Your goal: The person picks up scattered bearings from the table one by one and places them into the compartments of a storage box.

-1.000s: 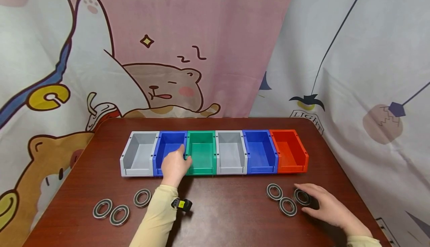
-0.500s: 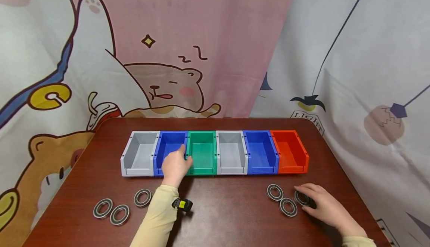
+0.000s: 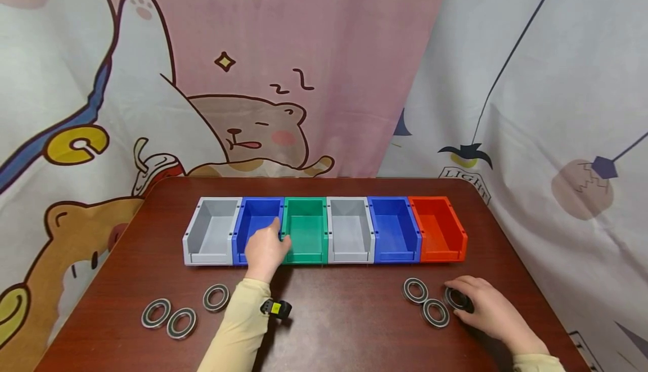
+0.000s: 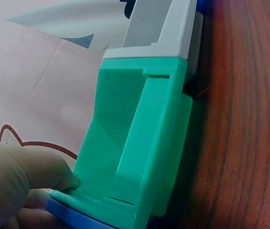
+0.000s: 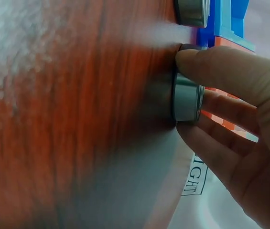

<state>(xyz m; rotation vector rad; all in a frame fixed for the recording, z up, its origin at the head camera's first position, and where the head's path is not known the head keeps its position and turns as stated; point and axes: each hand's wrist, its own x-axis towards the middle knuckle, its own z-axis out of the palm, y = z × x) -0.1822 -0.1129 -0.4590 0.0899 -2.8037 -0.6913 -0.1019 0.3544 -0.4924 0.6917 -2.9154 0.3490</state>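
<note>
My left hand holds the adjoining side walls of the left blue bin and the green bin. In the left wrist view its thumb lies inside the green bin, with other fingers on the blue side. At the right, my right hand pinches a metal ball bearing at the table, its thumb on one side and fingers on the other. The right wrist view shows this bearing edge-on. Two more bearings, one nearer and one farther, lie beside it.
Joined in one row are a grey bin at the left end, a second grey bin, another blue bin and a red bin. Three bearings lie left of my left forearm, one of them close to the sleeve. A printed curtain hangs behind the table.
The right hand has shifted very slightly about its bearing. The left hand keeps its place on the bin walls, and the other bearings lie as before.
</note>
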